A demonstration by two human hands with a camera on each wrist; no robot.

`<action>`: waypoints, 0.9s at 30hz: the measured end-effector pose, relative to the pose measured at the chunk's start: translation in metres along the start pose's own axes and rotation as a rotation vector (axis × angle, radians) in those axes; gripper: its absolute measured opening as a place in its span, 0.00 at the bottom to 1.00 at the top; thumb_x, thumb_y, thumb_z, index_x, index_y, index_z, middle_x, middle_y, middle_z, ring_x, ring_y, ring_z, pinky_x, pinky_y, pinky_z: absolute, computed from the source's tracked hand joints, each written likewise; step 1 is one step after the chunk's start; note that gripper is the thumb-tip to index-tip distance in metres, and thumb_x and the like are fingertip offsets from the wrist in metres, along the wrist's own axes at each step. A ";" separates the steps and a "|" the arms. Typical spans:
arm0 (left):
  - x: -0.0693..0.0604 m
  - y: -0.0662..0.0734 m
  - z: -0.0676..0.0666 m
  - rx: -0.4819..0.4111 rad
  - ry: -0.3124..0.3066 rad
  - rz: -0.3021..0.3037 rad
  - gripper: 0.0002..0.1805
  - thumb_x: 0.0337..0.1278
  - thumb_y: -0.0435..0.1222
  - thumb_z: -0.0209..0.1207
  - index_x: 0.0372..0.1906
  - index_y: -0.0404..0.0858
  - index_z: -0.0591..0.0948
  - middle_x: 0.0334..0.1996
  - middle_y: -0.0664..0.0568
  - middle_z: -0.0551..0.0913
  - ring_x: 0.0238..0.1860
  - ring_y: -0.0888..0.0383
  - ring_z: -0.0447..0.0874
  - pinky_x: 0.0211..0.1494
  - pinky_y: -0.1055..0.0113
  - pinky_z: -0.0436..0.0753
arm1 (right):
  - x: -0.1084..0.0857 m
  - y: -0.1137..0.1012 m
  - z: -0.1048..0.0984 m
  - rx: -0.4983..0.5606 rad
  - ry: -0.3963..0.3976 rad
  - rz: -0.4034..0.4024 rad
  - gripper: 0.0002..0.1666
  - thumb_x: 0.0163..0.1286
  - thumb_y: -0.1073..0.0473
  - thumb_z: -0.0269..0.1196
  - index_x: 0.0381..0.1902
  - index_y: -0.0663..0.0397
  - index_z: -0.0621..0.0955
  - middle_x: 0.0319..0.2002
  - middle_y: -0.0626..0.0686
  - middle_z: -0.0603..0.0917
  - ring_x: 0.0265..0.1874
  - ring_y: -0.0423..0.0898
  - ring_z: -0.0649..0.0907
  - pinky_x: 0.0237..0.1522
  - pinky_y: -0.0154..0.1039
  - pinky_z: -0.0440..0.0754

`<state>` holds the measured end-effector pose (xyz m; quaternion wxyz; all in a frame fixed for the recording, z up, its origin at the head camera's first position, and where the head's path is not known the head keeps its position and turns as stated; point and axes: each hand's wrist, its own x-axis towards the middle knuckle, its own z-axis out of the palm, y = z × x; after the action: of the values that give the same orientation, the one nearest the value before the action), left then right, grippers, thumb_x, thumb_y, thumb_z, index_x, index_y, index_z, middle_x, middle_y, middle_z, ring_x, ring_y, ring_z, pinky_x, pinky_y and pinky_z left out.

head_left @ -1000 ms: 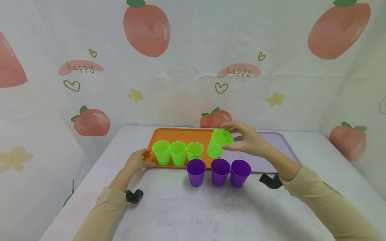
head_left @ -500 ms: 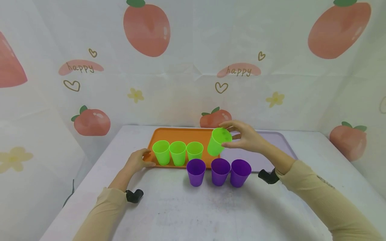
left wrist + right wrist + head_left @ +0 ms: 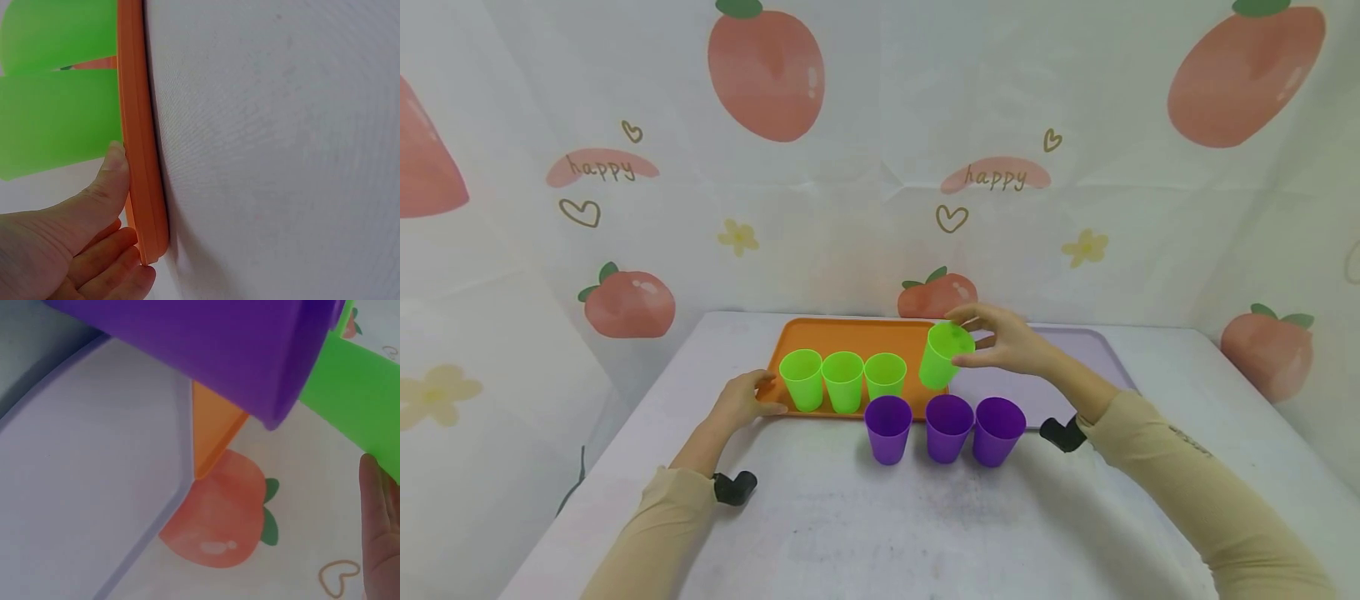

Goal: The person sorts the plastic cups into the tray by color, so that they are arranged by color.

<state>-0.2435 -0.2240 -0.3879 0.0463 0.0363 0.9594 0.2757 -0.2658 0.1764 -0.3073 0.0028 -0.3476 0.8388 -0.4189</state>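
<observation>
A bright green cup [image 3: 938, 362] is held at its rim by my right hand [image 3: 1011, 343], thumb in front and fingers behind, slightly tilted over the right end of the orange tray [image 3: 842, 333]. Three more green cups stand in a row along the tray's front: a left one [image 3: 805, 388], a middle one [image 3: 844, 390] and a right one [image 3: 884, 379]. My left hand [image 3: 741, 402] grips the tray's front left corner. In the left wrist view the thumb [image 3: 112, 175] lies at the orange rim [image 3: 140, 137], beside a green cup [image 3: 59, 122].
Three purple cups, one at left [image 3: 888, 437], one in the middle [image 3: 947, 435] and one at right [image 3: 996, 437], stand before the trays. A pale lilac tray [image 3: 1075, 367] adjoins the orange one on the right. A printed cloth backdrop [image 3: 850, 208] hangs behind the white table [image 3: 850, 525].
The held green cup has become a little more upright, and my right forearm has shifted slightly left. My left hand and the standing cups stay where they were.
</observation>
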 end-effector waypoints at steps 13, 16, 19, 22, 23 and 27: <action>-0.001 0.001 0.000 0.000 0.010 0.012 0.36 0.47 0.38 0.68 0.61 0.25 0.68 0.58 0.31 0.73 0.61 0.34 0.68 0.65 0.43 0.68 | 0.004 0.019 0.006 0.024 -0.079 0.043 0.35 0.52 0.63 0.71 0.57 0.65 0.71 0.57 0.63 0.75 0.53 0.60 0.78 0.48 0.46 0.84; -0.001 0.001 0.000 0.003 0.011 0.016 0.37 0.47 0.38 0.68 0.60 0.25 0.68 0.58 0.31 0.73 0.60 0.34 0.68 0.65 0.43 0.69 | 0.006 0.022 0.007 0.030 -0.097 0.040 0.35 0.52 0.63 0.71 0.57 0.66 0.71 0.57 0.63 0.75 0.54 0.61 0.78 0.49 0.48 0.84; -0.001 0.001 0.000 0.003 0.011 0.010 0.36 0.47 0.38 0.67 0.61 0.25 0.68 0.58 0.31 0.73 0.61 0.34 0.67 0.65 0.43 0.68 | 0.008 0.025 0.008 0.038 -0.118 0.042 0.35 0.52 0.63 0.71 0.57 0.66 0.71 0.57 0.64 0.74 0.55 0.62 0.77 0.50 0.50 0.83; 0.000 0.000 0.001 0.001 0.008 0.002 0.36 0.48 0.37 0.67 0.61 0.26 0.68 0.59 0.31 0.72 0.61 0.34 0.67 0.66 0.43 0.68 | 0.010 0.028 0.010 0.046 -0.138 0.041 0.35 0.53 0.63 0.70 0.57 0.66 0.71 0.57 0.64 0.75 0.55 0.62 0.77 0.52 0.51 0.82; 0.000 0.000 0.001 0.004 0.007 0.003 0.36 0.48 0.37 0.67 0.61 0.25 0.68 0.59 0.31 0.72 0.61 0.34 0.67 0.66 0.43 0.68 | 0.011 0.030 0.011 0.050 -0.145 0.042 0.35 0.53 0.63 0.70 0.57 0.65 0.71 0.57 0.64 0.75 0.55 0.62 0.77 0.52 0.52 0.82; 0.001 -0.001 0.002 0.000 0.006 0.003 0.36 0.48 0.38 0.67 0.61 0.26 0.68 0.59 0.31 0.72 0.62 0.34 0.67 0.66 0.43 0.68 | 0.013 0.033 0.013 0.055 -0.162 0.038 0.34 0.53 0.63 0.70 0.56 0.65 0.71 0.56 0.63 0.76 0.55 0.62 0.77 0.52 0.52 0.81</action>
<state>-0.2441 -0.2238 -0.3897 0.0430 0.0369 0.9596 0.2757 -0.2912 0.1729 -0.3350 0.0879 -0.3640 0.8306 -0.4121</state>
